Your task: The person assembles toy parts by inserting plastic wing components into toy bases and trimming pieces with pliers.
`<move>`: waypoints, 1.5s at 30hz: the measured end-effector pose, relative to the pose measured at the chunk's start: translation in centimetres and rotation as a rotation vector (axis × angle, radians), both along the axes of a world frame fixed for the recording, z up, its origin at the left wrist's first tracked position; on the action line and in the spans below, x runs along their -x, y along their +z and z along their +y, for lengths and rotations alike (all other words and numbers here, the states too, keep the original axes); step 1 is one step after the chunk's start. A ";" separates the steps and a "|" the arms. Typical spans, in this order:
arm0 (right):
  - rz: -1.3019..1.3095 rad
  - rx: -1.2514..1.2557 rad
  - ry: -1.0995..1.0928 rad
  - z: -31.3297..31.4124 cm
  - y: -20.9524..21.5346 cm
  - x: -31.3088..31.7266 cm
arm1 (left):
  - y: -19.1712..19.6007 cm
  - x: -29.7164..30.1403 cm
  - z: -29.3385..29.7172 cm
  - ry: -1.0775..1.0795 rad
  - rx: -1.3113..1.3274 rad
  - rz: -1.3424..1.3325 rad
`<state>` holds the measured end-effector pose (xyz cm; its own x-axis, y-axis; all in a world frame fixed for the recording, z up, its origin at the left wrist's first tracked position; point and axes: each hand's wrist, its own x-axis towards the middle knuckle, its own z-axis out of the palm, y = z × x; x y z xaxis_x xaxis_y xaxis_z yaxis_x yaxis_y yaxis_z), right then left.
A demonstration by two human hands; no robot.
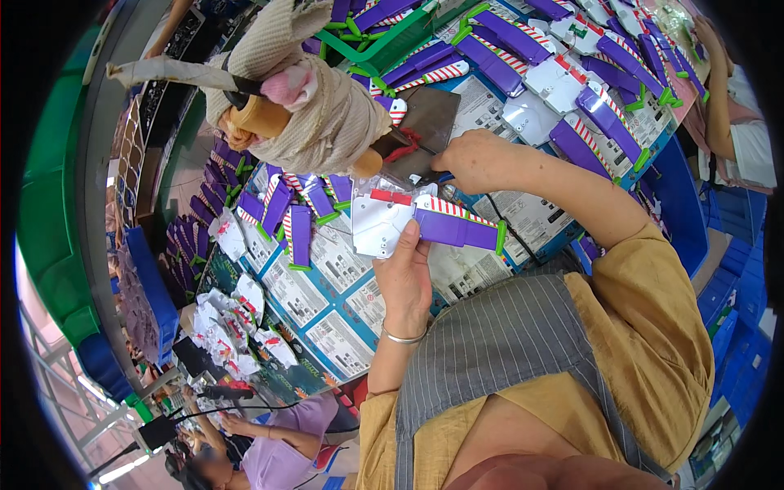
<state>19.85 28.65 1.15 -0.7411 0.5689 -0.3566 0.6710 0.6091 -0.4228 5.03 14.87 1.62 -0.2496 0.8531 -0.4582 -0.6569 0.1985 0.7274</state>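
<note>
My left hand (404, 273) grips a toy wing assembly (445, 227) with a white body, a purple wing, red-and-white stripes and a green tip. Its thumb presses where white meets purple. Just beyond, my right hand (478, 163) is closed with its fingertips at a dark tray (429, 114); what they pinch, if anything, is hidden. A tool wrapped in beige cloth (327, 114) hangs close to the camera, its lower end near the white body. Red bits (400, 145) lie on the tray.
Finished-looking purple wings (498, 65) crowd the table's far side, beside a green basket (384, 49). White parts (229, 327) are heaped at the left. A black cord (510, 229) runs by my right forearm. Co-workers sit at the lower left (286, 449) and far right (743, 122).
</note>
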 end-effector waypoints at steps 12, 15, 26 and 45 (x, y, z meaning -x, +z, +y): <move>0.052 -0.081 -0.005 -0.2 -0.8 0.0 | -0.8 -0.5 -0.4 0.048 -0.028 -0.012; 0.066 -0.099 -0.002 -0.4 -0.6 -0.2 | -1.2 -0.5 -0.7 0.049 -0.048 -0.029; -0.211 -0.344 0.484 -4.9 2.5 -2.1 | -0.6 9.7 -4.6 -0.837 -0.239 0.781; 0.497 -0.323 -0.064 -6.7 -1.8 -6.2 | 1.9 15.8 -1.4 0.218 -0.472 1.822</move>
<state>26.01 21.91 -0.67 -0.7354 0.6398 0.2232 0.4797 0.7242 -0.4954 -10.78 13.46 3.47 -0.1996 0.7036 0.6820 0.8871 -0.1658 0.4307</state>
